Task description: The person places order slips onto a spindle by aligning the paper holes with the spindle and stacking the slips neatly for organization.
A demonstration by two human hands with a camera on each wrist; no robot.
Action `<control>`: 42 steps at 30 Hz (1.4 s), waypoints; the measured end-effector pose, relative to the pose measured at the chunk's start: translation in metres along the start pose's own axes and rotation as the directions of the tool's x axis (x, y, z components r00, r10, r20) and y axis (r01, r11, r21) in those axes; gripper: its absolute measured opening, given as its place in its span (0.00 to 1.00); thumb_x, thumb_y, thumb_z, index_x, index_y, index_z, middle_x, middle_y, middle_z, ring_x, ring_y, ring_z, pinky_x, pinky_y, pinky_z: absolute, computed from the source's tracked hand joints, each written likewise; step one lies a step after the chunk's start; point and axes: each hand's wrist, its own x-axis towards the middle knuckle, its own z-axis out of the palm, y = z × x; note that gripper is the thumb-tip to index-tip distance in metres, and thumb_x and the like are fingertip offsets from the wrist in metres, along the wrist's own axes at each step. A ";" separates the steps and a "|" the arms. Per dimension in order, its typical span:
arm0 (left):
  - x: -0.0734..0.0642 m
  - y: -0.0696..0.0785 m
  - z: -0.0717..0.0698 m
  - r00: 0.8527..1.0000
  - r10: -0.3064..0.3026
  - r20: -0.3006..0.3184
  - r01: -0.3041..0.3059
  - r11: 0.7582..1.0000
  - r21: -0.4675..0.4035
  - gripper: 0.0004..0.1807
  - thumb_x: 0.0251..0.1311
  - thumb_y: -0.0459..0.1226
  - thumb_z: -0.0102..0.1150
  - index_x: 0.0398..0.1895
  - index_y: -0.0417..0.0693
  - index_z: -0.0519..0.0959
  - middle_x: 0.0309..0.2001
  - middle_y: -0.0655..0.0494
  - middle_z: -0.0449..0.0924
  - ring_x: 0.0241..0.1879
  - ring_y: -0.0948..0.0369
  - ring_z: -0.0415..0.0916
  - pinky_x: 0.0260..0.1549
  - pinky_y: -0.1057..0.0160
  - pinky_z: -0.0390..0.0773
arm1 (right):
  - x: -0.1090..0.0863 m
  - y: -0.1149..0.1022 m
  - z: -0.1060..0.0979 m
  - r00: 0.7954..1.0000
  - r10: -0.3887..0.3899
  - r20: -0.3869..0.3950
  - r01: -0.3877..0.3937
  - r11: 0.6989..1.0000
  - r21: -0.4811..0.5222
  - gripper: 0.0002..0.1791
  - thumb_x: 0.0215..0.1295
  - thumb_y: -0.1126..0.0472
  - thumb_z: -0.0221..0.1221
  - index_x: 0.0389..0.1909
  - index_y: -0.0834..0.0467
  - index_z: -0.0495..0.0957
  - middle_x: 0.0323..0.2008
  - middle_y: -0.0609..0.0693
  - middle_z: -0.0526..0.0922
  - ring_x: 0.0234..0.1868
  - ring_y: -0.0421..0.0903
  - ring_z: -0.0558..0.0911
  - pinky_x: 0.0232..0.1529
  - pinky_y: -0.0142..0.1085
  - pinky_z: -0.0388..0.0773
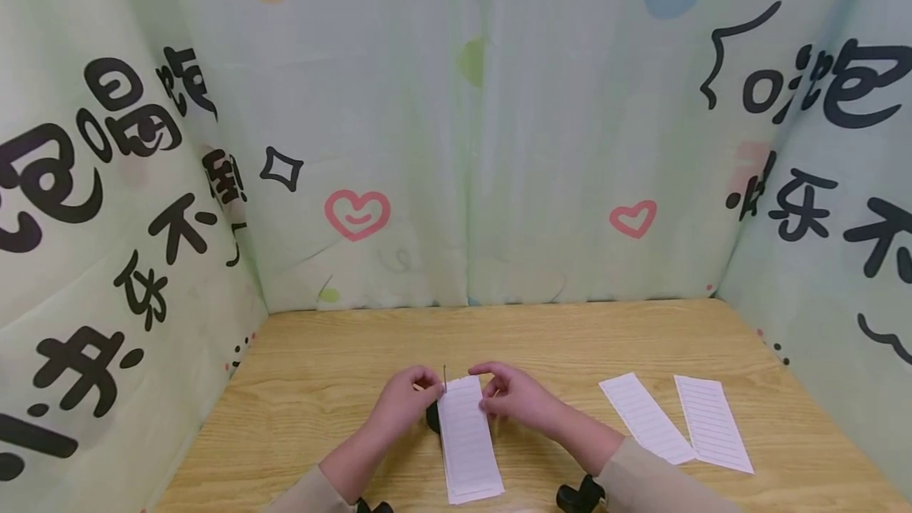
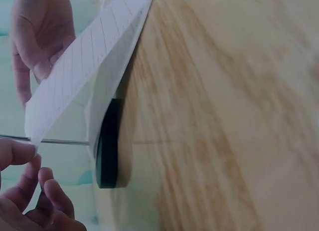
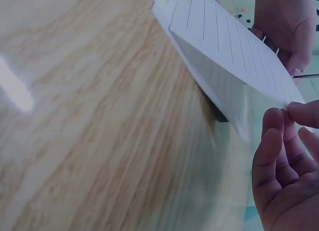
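A lined white paper slip (image 1: 469, 438) is held raised at its far end, above another slip lying lower on a black base (image 2: 108, 151). From that base a thin metal spike (image 1: 445, 375) stands up. My left hand (image 1: 412, 398) pinches the upper slip's far left corner beside the spike. At the far right edge, my right hand (image 1: 514, 398) pinches the same slip between thumb and finger (image 3: 271, 118). The spike's rod shows above and below the upper slip; whether it pierces this sheet I cannot tell.
Two more lined slips, a left one (image 1: 648, 419) and a right one (image 1: 712, 424), lie to the right on the wooden table (image 1: 321, 355), their near ends close together. Printed curtains (image 1: 427, 141) enclose the table at the back and both sides.
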 end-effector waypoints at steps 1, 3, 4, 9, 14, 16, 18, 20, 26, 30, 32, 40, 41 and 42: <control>0.001 -0.001 0.000 1.000 -0.004 0.010 0.003 1.000 0.015 0.05 0.63 0.39 0.64 0.34 0.48 0.80 0.34 0.57 0.77 0.34 0.58 0.71 0.30 0.60 0.72 | 0.000 0.001 0.000 1.000 0.005 -0.003 -0.005 1.000 -0.019 0.27 0.64 0.69 0.63 0.64 0.63 0.71 0.31 0.51 0.78 0.28 0.46 0.79 0.27 0.36 0.75; 0.002 -0.003 0.001 0.999 -0.016 0.034 0.014 0.999 0.038 0.05 0.63 0.40 0.64 0.33 0.49 0.80 0.33 0.57 0.77 0.32 0.58 0.70 0.29 0.60 0.71 | 0.001 0.004 0.001 1.000 0.013 -0.004 -0.013 0.999 -0.049 0.27 0.63 0.69 0.64 0.64 0.63 0.71 0.30 0.50 0.78 0.27 0.45 0.77 0.26 0.35 0.73; 0.003 -0.003 0.002 0.999 -0.025 0.045 0.022 0.999 0.047 0.05 0.63 0.40 0.64 0.33 0.49 0.80 0.33 0.57 0.77 0.32 0.58 0.70 0.29 0.61 0.70 | 0.001 0.005 0.001 1.000 0.017 0.000 -0.017 0.998 -0.062 0.27 0.63 0.69 0.64 0.63 0.63 0.71 0.30 0.50 0.78 0.26 0.44 0.76 0.25 0.34 0.72; 0.005 -0.008 0.004 0.996 -0.037 0.081 0.030 0.995 0.095 0.06 0.62 0.39 0.65 0.31 0.49 0.79 0.29 0.56 0.75 0.28 0.59 0.69 0.27 0.62 0.69 | 0.004 0.013 0.005 0.999 0.029 0.036 -0.024 0.992 -0.124 0.28 0.62 0.68 0.64 0.63 0.64 0.70 0.28 0.48 0.78 0.25 0.42 0.74 0.26 0.33 0.72; 0.005 -0.012 0.006 0.995 -0.022 0.097 0.008 0.989 0.147 0.07 0.61 0.38 0.66 0.29 0.48 0.78 0.26 0.57 0.74 0.25 0.60 0.68 0.24 0.63 0.67 | 0.005 0.016 0.009 0.998 0.027 0.062 -0.015 0.982 -0.188 0.28 0.62 0.69 0.64 0.64 0.65 0.69 0.28 0.48 0.78 0.24 0.42 0.74 0.26 0.33 0.71; 0.006 -0.014 0.007 0.994 -0.022 0.104 0.005 0.987 0.164 0.07 0.61 0.38 0.66 0.28 0.48 0.77 0.25 0.58 0.74 0.24 0.61 0.67 0.23 0.64 0.66 | 0.005 0.016 0.010 0.997 0.030 0.067 -0.016 0.980 -0.199 0.29 0.62 0.69 0.64 0.64 0.65 0.69 0.27 0.48 0.77 0.24 0.43 0.73 0.25 0.33 0.70; 0.007 -0.015 0.008 0.994 -0.015 0.110 -0.005 0.983 0.184 0.08 0.61 0.38 0.66 0.27 0.48 0.77 0.24 0.58 0.73 0.23 0.62 0.67 0.22 0.64 0.66 | 0.005 0.016 0.011 0.997 0.035 0.065 -0.020 0.975 -0.220 0.29 0.62 0.69 0.64 0.64 0.65 0.68 0.27 0.48 0.77 0.24 0.43 0.73 0.25 0.33 0.70; 0.008 -0.015 0.008 0.993 -0.009 0.116 -0.014 0.980 0.200 0.08 0.61 0.38 0.66 0.27 0.49 0.77 0.24 0.58 0.73 0.22 0.62 0.67 0.22 0.64 0.65 | 0.006 0.017 0.011 0.998 0.039 0.055 -0.024 0.967 -0.253 0.29 0.62 0.68 0.64 0.64 0.64 0.69 0.27 0.46 0.77 0.25 0.41 0.73 0.26 0.33 0.69; 0.008 -0.015 0.006 0.993 -0.033 0.117 0.004 0.969 0.246 0.10 0.60 0.41 0.67 0.27 0.50 0.77 0.24 0.58 0.73 0.23 0.61 0.68 0.23 0.63 0.66 | 0.005 0.019 0.010 0.999 0.036 0.029 -0.026 0.956 -0.291 0.30 0.61 0.67 0.65 0.64 0.64 0.69 0.26 0.45 0.77 0.25 0.40 0.74 0.27 0.33 0.70; 0.007 -0.017 0.005 0.993 -0.064 0.097 0.037 0.966 0.255 0.10 0.59 0.43 0.68 0.32 0.48 0.77 0.28 0.57 0.74 0.27 0.60 0.69 0.27 0.61 0.68 | -0.001 0.019 0.005 0.999 0.036 0.000 -0.034 0.961 -0.273 0.30 0.61 0.67 0.65 0.65 0.63 0.68 0.29 0.46 0.77 0.27 0.42 0.74 0.28 0.34 0.71; 0.007 -0.017 0.003 0.994 -0.062 0.092 0.037 0.967 0.250 0.11 0.59 0.42 0.68 0.35 0.47 0.78 0.30 0.57 0.74 0.29 0.59 0.69 0.30 0.61 0.69 | -0.005 0.020 0.000 0.999 0.031 -0.016 -0.034 0.961 -0.273 0.29 0.62 0.66 0.65 0.64 0.63 0.69 0.30 0.47 0.77 0.27 0.43 0.74 0.27 0.34 0.71; 0.003 -0.023 -0.005 0.985 0.016 0.174 -0.045 0.986 0.163 0.19 0.55 0.37 0.71 0.48 0.40 0.78 0.37 0.53 0.75 0.38 0.57 0.71 0.39 0.55 0.72 | -0.022 0.030 -0.036 0.996 0.028 -0.085 -0.053 0.950 -0.308 0.24 0.65 0.65 0.63 0.62 0.61 0.72 0.33 0.48 0.75 0.24 0.43 0.73 0.26 0.34 0.70; 0.003 -0.023 -0.006 0.982 0.020 0.190 -0.050 0.987 0.153 0.20 0.54 0.36 0.71 0.49 0.40 0.78 0.38 0.53 0.75 0.39 0.56 0.71 0.40 0.54 0.72 | -0.025 0.032 -0.042 0.994 0.031 -0.101 -0.062 0.946 -0.319 0.24 0.66 0.64 0.63 0.62 0.61 0.72 0.33 0.48 0.75 0.23 0.43 0.72 0.25 0.34 0.70; 0.003 -0.024 -0.007 0.979 0.028 0.204 -0.059 0.987 0.147 0.21 0.53 0.36 0.72 0.50 0.40 0.78 0.38 0.52 0.75 0.39 0.56 0.71 0.42 0.53 0.72 | -0.029 0.034 -0.048 0.992 0.042 -0.119 -0.079 0.943 -0.323 0.24 0.66 0.64 0.62 0.62 0.61 0.73 0.33 0.48 0.75 0.23 0.43 0.72 0.25 0.34 0.69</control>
